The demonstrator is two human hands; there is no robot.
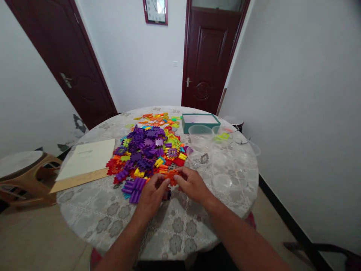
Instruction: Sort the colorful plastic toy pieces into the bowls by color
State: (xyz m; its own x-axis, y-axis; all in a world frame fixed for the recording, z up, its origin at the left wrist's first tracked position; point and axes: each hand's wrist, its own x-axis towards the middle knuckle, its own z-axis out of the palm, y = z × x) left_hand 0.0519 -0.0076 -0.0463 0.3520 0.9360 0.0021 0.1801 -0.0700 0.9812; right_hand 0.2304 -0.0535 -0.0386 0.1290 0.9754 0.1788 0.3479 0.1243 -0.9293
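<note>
An orange plastic building piece with notched edges (171, 177) is pinched between both hands, just in front of a heap. My left hand (154, 190) grips its left side with thumb and fingers. On the opposite side, my right hand (191, 182) holds it with thumb and index finger. Beyond the hands rises the heap of building pieces (146, 146), mostly purple, with red, yellow and lime ones around it. A cluster of purple tube-like pieces (135, 189) lies beside my left hand. The fingers partly cover the orange piece.
Clear plastic containers (200, 146) stand right of the heap, before a green open box (187, 126). Paper sheets (87, 160) lie at the left of the round table (113, 229), which has a patterned cloth. A stool (36, 173) stands at the left.
</note>
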